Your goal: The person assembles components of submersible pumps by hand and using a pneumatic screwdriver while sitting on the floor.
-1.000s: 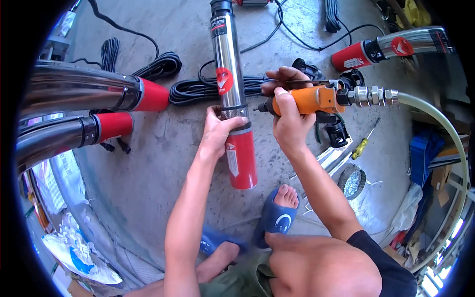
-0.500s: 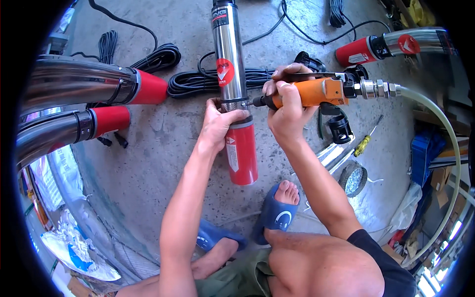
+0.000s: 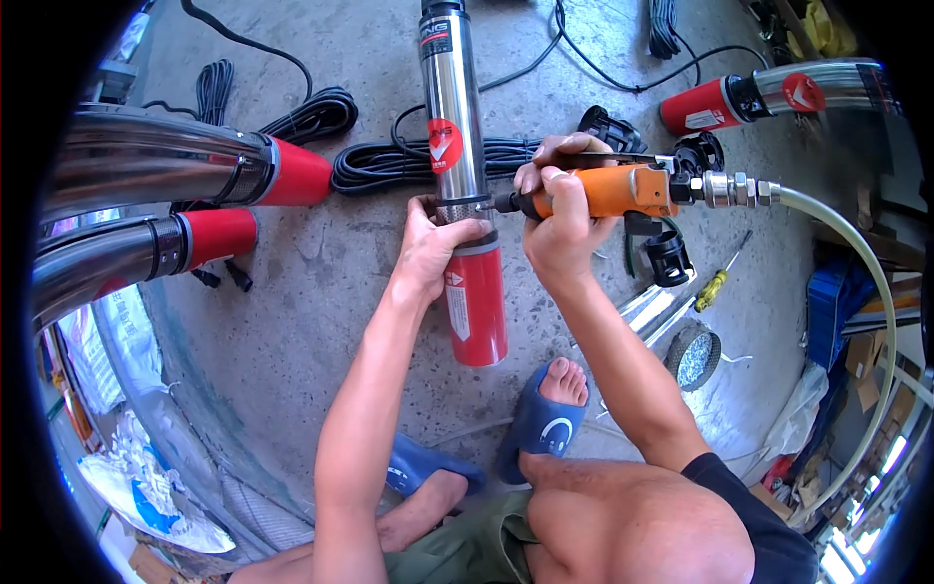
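A long steel cylinder with a red lower end, apparently a submersible pump (image 3: 455, 107), lies on the floor in front of me. My left hand (image 3: 431, 243) grips it around the perforated metal band (image 3: 455, 211), thumb across the front. My right hand (image 3: 567, 219) is wrapped round an orange pneumatic screwdriver (image 3: 613, 192), fingers by its black lever. The tool lies level, its tip at a small screw on the band's right side. Whether the tip sits fully in the screw is too small to tell. A pale air hose (image 3: 856, 229) runs from the tool's back end.
Two similar pumps (image 3: 165, 161) lie at left, another (image 3: 720, 104) at far right. Coiled black cable (image 3: 384, 167) passes behind the held pump. Black plastic parts (image 3: 668, 258), a yellow-handled screwdriver (image 3: 713, 289) and a round mesh cup of small screws (image 3: 694, 358) are at right. My sandalled feet (image 3: 550, 414) are near.
Both hands keep their grip. The orange tool's back end has shifted slightly left and down, and the hose with it. The pump has barely moved in view.
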`<state>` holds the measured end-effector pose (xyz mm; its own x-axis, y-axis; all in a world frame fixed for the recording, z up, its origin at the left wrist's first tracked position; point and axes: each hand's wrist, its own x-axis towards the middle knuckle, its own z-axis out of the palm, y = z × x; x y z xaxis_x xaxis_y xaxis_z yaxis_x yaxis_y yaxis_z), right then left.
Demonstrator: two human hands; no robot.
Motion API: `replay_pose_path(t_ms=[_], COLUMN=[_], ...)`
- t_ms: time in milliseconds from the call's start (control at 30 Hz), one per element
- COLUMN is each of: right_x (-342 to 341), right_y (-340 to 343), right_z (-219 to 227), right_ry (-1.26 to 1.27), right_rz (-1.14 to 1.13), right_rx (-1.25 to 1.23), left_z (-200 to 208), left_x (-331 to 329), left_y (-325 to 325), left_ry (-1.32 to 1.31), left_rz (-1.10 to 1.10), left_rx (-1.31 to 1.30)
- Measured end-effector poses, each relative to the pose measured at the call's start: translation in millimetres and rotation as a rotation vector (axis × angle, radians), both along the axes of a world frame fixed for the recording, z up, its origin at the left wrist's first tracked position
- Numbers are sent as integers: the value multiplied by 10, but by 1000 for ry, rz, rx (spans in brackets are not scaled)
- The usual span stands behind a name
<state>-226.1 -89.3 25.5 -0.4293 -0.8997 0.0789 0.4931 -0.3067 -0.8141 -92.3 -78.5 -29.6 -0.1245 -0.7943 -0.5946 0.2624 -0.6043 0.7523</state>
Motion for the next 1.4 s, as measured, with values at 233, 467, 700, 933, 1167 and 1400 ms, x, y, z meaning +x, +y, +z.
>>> replay_pose_path(t_ms=[233,467,700,933,1167,1400], right_x=[1,53,-33,80,1,-1259], right_y=[66,43,162,120,-128,520], right_z=[-28,30,-137,-161,359,850], right_ry=[133,126,205,173,-9,297], right_rz=[128,38,128,151,-123,-354], right_rx=[-62,39,-138,-151,-58,-162], left_z=[-27,15,0,-65,-72,2], left_x=[-3,-12,7,24,59,201], left_y=[0,-10,9,24,28,-122], left_ry=[9,45,36,48,44,26], left_rz=[2,-12,-28,-11,-56,-213], left_rx=[-13,-29,5,-11,31,23])
